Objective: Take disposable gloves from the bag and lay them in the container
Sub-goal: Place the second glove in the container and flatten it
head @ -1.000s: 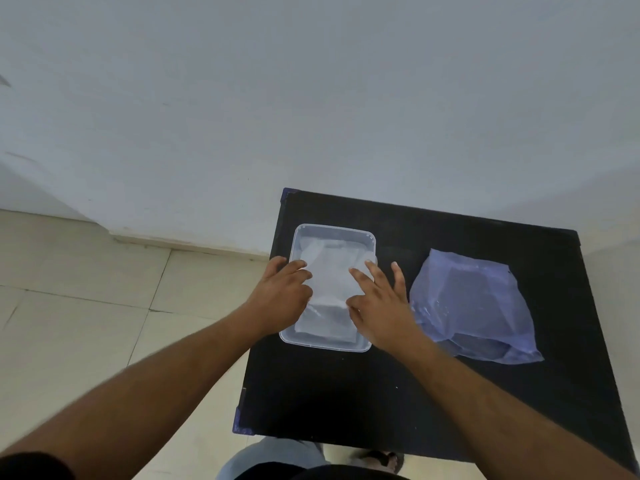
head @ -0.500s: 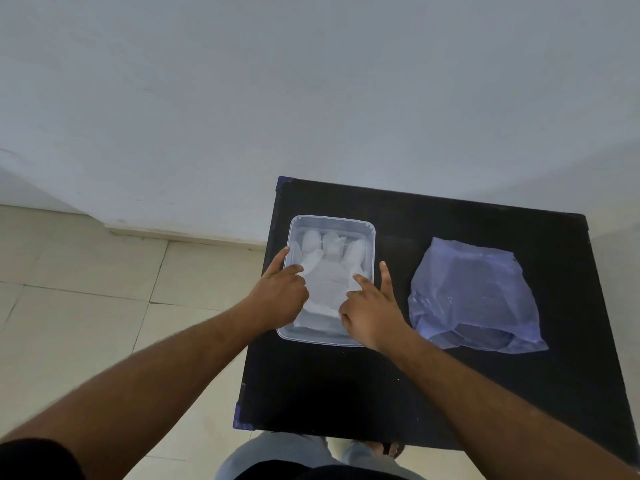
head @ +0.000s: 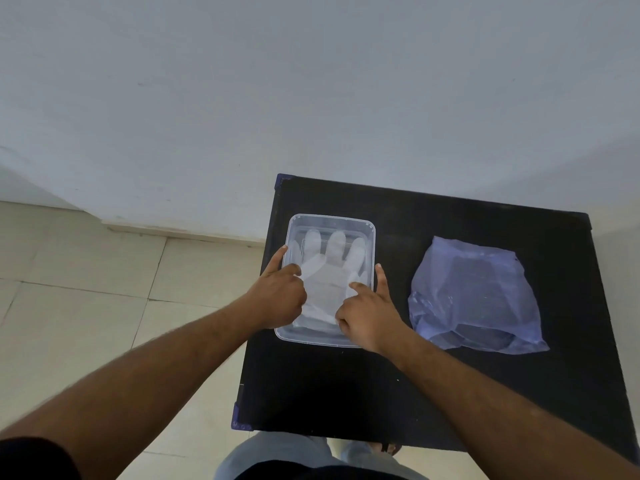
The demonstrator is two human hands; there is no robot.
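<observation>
I see the glove (head: pixel 329 271) lying flat inside the clear container (head: pixel 371 237), fingers toward 12 o'clock. My left hand (head: pixel 278 296) and right hand (head: pixel 369 315) press it with grips apart, clamping nothing. The bag (head: pixel 474 292) lies at 3 o'clock on the counter (head: pixel 346 393).

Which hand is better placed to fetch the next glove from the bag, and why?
Probably the right hand: it rests at the container's right edge, the side nearest the bag. The left hand would have to cross over the container.
</observation>
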